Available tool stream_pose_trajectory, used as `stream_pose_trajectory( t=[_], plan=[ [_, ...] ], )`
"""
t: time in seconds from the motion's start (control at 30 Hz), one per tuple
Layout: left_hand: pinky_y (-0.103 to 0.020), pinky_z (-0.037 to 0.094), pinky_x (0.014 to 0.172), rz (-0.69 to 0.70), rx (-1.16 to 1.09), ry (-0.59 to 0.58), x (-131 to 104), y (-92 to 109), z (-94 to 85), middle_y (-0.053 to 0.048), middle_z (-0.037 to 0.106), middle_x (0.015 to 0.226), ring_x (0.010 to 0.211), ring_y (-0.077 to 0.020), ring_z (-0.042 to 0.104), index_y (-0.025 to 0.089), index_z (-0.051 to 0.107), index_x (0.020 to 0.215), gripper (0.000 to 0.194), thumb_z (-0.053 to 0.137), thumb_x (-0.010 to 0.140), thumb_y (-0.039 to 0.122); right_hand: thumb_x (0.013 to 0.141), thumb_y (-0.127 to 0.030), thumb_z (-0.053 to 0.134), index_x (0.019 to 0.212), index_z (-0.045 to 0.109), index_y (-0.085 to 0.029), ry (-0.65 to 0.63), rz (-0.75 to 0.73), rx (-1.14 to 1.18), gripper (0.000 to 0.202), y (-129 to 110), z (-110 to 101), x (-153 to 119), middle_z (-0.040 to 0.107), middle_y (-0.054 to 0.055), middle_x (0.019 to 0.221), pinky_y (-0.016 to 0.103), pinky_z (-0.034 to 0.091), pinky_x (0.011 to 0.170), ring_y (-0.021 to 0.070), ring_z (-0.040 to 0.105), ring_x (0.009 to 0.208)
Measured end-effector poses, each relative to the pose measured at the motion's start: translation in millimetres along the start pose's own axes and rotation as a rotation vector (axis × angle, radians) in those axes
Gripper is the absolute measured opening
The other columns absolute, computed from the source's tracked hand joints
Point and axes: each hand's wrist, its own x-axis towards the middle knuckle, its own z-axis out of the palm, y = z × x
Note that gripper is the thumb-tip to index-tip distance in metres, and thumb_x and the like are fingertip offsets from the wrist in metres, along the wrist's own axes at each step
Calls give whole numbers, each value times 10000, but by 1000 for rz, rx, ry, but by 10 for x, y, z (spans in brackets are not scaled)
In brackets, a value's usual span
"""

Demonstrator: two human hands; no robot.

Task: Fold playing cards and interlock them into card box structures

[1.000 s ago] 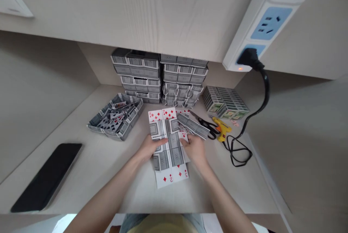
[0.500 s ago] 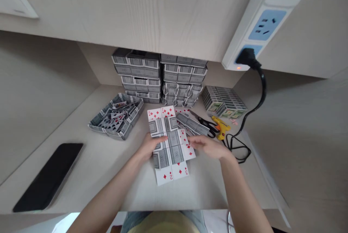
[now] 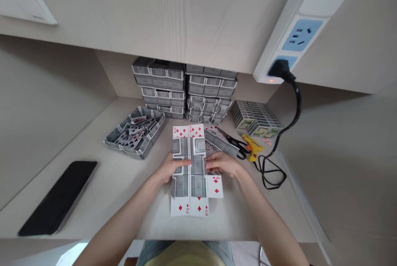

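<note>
A panel of joined playing cards (image 3: 197,166) lies in front of me, mostly grey patterned backs, with red diamond faces along its far and near edges. My left hand (image 3: 167,167) grips its left side, thumb flat on top and fingers hidden beneath. On the right side, my right hand (image 3: 223,163) pinches a card at the edge, which seems bent upward; the fingers partly cover it. Just below that hand, a four of diamonds (image 3: 214,186) sticks out flat from the panel.
An open card-made tray (image 3: 144,153) holds loose cards at left, near a black phone (image 3: 58,197). Stacked card boxes (image 3: 211,86) stand behind. To the right are folded card strips (image 3: 221,144), black scissors (image 3: 232,138), a yellow glue gun (image 3: 252,146), its cable (image 3: 273,187) and card packs (image 3: 257,117).
My right hand has moved left onto the panel's edge, and the upper right card's red face is now out of sight. The panel has turned slightly straighter.
</note>
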Motion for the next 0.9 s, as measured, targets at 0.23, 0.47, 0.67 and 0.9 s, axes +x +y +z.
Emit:
stream_pose_trajectory(
  t=[0.23,0.47,0.67,0.9],
  plan=[
    [-348,493,692,2,53,35,-1,-22,-29,-81,698,833,735,-239,642,109,662,803,333,741,501,224,420,-293,790,563,645,-113,92,-17,-68,272,-32,96,4,630,5,518,247,447,553,107,561,489],
    [-348,492,702,36,26,2,2,-42,-23,-85,696,839,762,-241,638,106,648,882,400,747,509,214,529,-256,724,456,538,-153,291,-46,-238,224,49,189,51,554,-20,414,226,382,452,98,489,413],
    [-360,488,743,56,52,-13,-1,-37,-24,-91,688,892,815,-246,633,119,629,938,481,764,494,248,584,-233,665,449,471,-179,458,-25,-470,242,146,236,136,524,-33,428,223,344,454,107,480,435],
    [-356,494,728,5,99,25,17,-22,-10,-94,695,854,813,-257,635,114,652,873,447,773,472,267,598,-243,645,503,501,-180,450,-120,-596,184,82,281,38,539,-28,477,213,333,443,109,499,462]
  ],
)
